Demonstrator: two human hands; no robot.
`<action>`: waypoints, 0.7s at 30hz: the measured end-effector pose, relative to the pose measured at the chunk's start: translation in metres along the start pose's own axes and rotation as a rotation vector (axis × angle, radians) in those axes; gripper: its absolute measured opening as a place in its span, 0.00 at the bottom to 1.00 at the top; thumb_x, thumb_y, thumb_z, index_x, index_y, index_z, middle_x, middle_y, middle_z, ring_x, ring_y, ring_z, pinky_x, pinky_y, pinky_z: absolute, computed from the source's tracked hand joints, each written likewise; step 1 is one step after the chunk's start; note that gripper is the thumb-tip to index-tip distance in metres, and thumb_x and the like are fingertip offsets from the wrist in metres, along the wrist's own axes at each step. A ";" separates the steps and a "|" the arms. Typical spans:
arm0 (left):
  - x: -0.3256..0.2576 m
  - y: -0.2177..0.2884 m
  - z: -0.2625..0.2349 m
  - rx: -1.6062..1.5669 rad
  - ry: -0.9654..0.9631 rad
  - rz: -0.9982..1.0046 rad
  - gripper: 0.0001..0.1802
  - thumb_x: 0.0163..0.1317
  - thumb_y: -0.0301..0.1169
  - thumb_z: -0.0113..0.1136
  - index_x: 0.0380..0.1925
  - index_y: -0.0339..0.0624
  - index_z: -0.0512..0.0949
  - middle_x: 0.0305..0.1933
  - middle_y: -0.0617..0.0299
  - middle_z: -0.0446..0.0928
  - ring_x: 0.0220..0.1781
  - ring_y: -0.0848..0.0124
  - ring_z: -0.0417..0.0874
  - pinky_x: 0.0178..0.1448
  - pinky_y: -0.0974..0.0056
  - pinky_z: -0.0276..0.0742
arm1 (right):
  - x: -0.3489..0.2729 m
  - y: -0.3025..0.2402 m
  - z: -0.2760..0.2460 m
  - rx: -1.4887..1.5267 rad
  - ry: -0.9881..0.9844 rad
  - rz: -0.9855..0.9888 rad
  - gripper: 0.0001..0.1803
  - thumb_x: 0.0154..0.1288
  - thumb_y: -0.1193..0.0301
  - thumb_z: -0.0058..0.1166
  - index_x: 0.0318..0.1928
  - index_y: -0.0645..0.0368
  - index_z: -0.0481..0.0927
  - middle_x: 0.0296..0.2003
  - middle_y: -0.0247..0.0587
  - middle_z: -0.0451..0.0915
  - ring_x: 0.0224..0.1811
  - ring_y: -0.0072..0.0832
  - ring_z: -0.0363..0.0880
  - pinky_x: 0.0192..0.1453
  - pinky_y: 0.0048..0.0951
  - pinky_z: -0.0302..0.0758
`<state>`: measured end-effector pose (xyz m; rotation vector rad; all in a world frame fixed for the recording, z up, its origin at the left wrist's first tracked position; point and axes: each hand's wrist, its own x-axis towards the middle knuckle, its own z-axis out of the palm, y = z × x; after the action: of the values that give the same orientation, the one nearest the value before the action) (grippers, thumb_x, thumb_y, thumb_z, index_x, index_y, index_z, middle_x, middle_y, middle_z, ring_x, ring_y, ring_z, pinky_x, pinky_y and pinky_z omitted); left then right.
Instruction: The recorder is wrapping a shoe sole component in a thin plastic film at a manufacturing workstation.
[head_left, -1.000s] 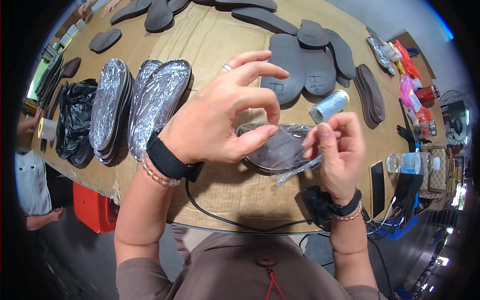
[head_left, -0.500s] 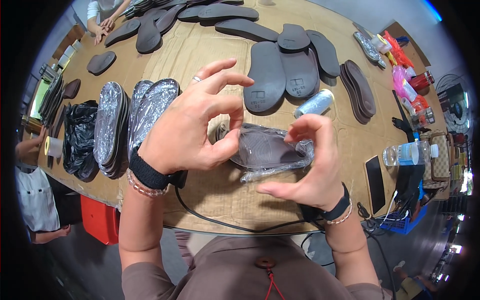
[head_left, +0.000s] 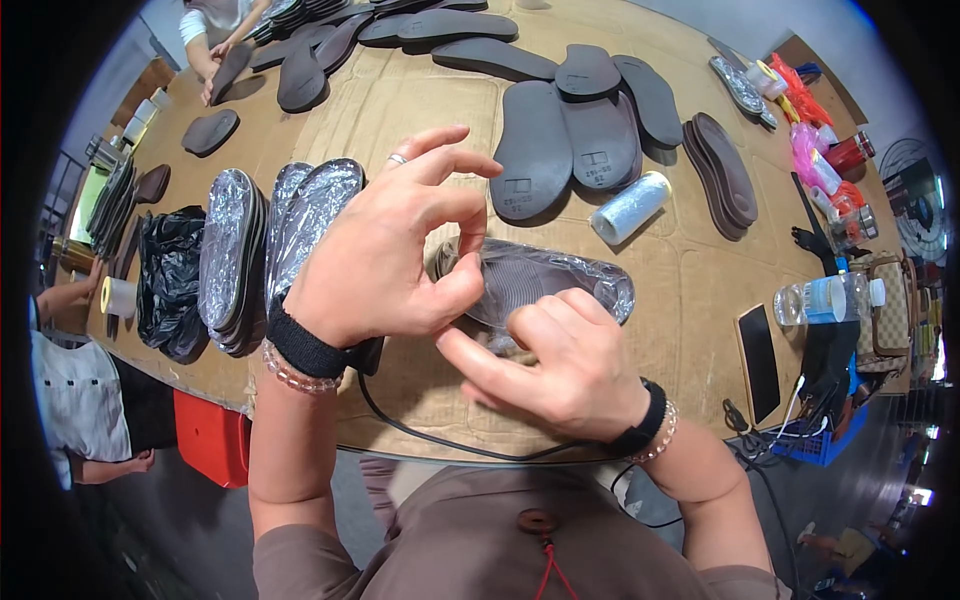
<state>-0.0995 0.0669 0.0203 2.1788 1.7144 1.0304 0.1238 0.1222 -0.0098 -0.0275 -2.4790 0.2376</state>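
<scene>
A dark brown pair of insoles in clear plastic film [head_left: 545, 280] lies in front of me, its ridged surface facing up. My left hand [head_left: 400, 250] is over its left end, thumb and index pinched at the wrapped insoles, other fingers raised. My right hand [head_left: 560, 365] is at the near edge, fingers curled in and index finger pointing toward the left thumb. Whatever its fingers hold is hidden. Just beyond is a roll of clear film [head_left: 631, 208]. Loose dark insoles [head_left: 533, 150] lie farther off.
Film-wrapped insoles [head_left: 232, 250] and a black plastic bag [head_left: 172, 270] lie at left. On the right are stacked insoles [head_left: 722, 175], a phone [head_left: 758, 364] and a water bottle [head_left: 825, 300]. A black cable [head_left: 450, 440] runs along the near edge. Another person's hand [head_left: 212, 70] holds an insole.
My right hand has gone from spread thumb and fingers at the right end to curled fingers at the near edge, closer to my left hand. The far person has lifted an insole.
</scene>
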 end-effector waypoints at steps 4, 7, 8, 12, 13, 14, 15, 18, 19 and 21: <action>-0.001 -0.001 0.000 0.018 0.013 -0.001 0.04 0.49 0.27 0.60 0.24 0.40 0.76 0.62 0.46 0.82 0.80 0.39 0.67 0.79 0.42 0.65 | -0.004 0.011 0.012 -0.053 0.093 0.011 0.17 0.55 0.73 0.63 0.48 0.58 0.85 0.33 0.35 0.76 0.32 0.31 0.78 0.39 0.31 0.75; -0.004 -0.003 -0.002 0.027 0.015 -0.009 0.04 0.49 0.27 0.61 0.25 0.40 0.76 0.63 0.47 0.81 0.79 0.40 0.67 0.79 0.42 0.65 | -0.005 0.017 0.006 0.115 0.191 0.133 0.15 0.50 0.79 0.67 0.42 0.59 0.86 0.37 0.40 0.81 0.38 0.37 0.84 0.42 0.36 0.78; -0.004 -0.003 -0.001 0.013 0.024 -0.007 0.05 0.49 0.27 0.61 0.25 0.40 0.76 0.63 0.47 0.81 0.79 0.40 0.67 0.79 0.42 0.65 | -0.007 0.018 0.004 0.175 0.213 0.205 0.15 0.49 0.80 0.68 0.41 0.59 0.86 0.38 0.40 0.82 0.38 0.38 0.84 0.42 0.37 0.79; -0.004 -0.001 -0.003 0.025 0.009 0.007 0.07 0.49 0.28 0.62 0.29 0.40 0.78 0.63 0.46 0.81 0.79 0.39 0.67 0.78 0.41 0.65 | -0.009 0.022 -0.002 0.499 0.291 0.405 0.13 0.56 0.86 0.59 0.42 0.61 0.85 0.36 0.42 0.83 0.36 0.34 0.84 0.43 0.32 0.79; -0.004 0.001 -0.003 0.026 0.009 0.005 0.07 0.49 0.28 0.62 0.29 0.40 0.78 0.63 0.46 0.81 0.79 0.39 0.67 0.78 0.41 0.65 | -0.008 0.022 0.000 0.501 0.290 0.405 0.13 0.56 0.86 0.59 0.42 0.61 0.85 0.36 0.42 0.83 0.36 0.34 0.84 0.43 0.32 0.79; -0.002 0.003 -0.003 0.051 0.043 0.047 0.12 0.48 0.29 0.63 0.35 0.40 0.80 0.63 0.47 0.81 0.79 0.40 0.67 0.78 0.42 0.65 | -0.008 0.022 0.004 0.535 0.315 0.428 0.13 0.58 0.86 0.59 0.43 0.61 0.85 0.36 0.42 0.83 0.36 0.32 0.84 0.43 0.32 0.79; 0.000 0.006 -0.003 0.077 0.078 0.088 0.17 0.47 0.29 0.63 0.40 0.41 0.82 0.63 0.47 0.81 0.79 0.41 0.68 0.78 0.42 0.65 | -0.009 0.022 0.006 0.570 0.341 0.450 0.13 0.60 0.86 0.58 0.44 0.61 0.84 0.36 0.41 0.83 0.37 0.30 0.84 0.43 0.31 0.79; 0.005 0.023 0.005 -0.109 -0.039 0.132 0.30 0.46 0.29 0.64 0.55 0.40 0.79 0.63 0.52 0.81 0.76 0.46 0.72 0.78 0.45 0.66 | -0.009 0.025 0.005 0.572 0.321 0.386 0.13 0.62 0.86 0.59 0.47 0.62 0.83 0.36 0.41 0.83 0.37 0.30 0.84 0.41 0.30 0.79; 0.008 0.028 0.010 -0.109 -0.074 0.128 0.36 0.47 0.30 0.68 0.62 0.40 0.76 0.60 0.57 0.81 0.64 0.57 0.83 0.78 0.48 0.66 | -0.010 0.025 0.005 0.571 0.319 0.390 0.13 0.62 0.86 0.59 0.47 0.62 0.83 0.36 0.41 0.83 0.37 0.30 0.84 0.41 0.30 0.79; 0.010 0.028 0.014 -0.112 -0.124 0.078 0.37 0.49 0.30 0.70 0.63 0.40 0.75 0.57 0.58 0.82 0.56 0.61 0.85 0.78 0.49 0.66 | -0.011 0.025 0.004 0.557 0.315 0.418 0.11 0.64 0.84 0.60 0.47 0.62 0.83 0.35 0.40 0.84 0.35 0.28 0.84 0.40 0.27 0.78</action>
<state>-0.0680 0.0711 0.0291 2.2040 1.4932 0.9619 0.1292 0.1451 -0.0240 -0.3223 -1.9973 1.0091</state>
